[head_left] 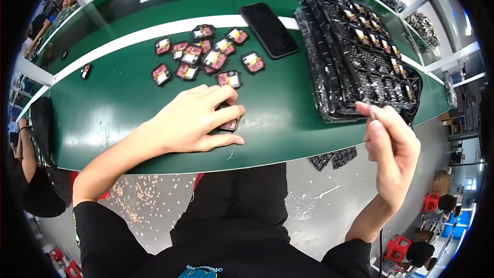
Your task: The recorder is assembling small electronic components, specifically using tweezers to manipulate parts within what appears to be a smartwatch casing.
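Note:
My left hand (pixel 200 116) rests on the green tabletop with its fingers spread. Beneath its index finger lies a small black module (pixel 229 124) with a reddish face, partly covered; the thumb is stretched out below it. Just beyond the fingertips sits a similar module (pixel 228 79), in front of a loose group of several such modules (pixel 214 59) with pale and yellow patches. Off to the right, my right hand (pixel 392 146) is raised near the tray stack, thumb and index finger pinching a thin greyish strip (pixel 370 111) too small to name.
Stacked black plastic trays (pixel 337 67) stand at the right, modules in the top one. A black phone (pixel 269 30) lies beside them. A lone module (pixel 85 71) sits far left. The table's near edge (pixel 257 166) runs in front of my legs. People work nearby at the left.

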Tool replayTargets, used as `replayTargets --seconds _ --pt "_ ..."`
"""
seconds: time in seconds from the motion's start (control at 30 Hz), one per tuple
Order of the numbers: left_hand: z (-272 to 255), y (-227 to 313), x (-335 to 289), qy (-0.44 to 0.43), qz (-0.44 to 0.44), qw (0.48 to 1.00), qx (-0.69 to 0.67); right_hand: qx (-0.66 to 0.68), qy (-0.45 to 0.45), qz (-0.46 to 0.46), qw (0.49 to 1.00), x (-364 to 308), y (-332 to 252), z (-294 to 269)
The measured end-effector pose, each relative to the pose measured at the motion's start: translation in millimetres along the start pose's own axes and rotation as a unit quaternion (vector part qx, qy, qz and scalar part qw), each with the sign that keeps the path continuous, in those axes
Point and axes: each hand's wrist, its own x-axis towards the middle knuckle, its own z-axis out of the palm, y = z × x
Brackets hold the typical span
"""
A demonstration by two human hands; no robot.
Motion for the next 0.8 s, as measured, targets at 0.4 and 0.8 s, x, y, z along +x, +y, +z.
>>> replayTargets --seconds 0.4,0.8 --pt "2 -17 -26 0.028 -0.070 0.974 -0.212 0.191 -0.095 -0.010 0.977 16 39 137" --pt "3 -20 -25 0.023 -0.102 0.968 -0.227 0.102 -0.090 -0.052 0.989 18 49 164"
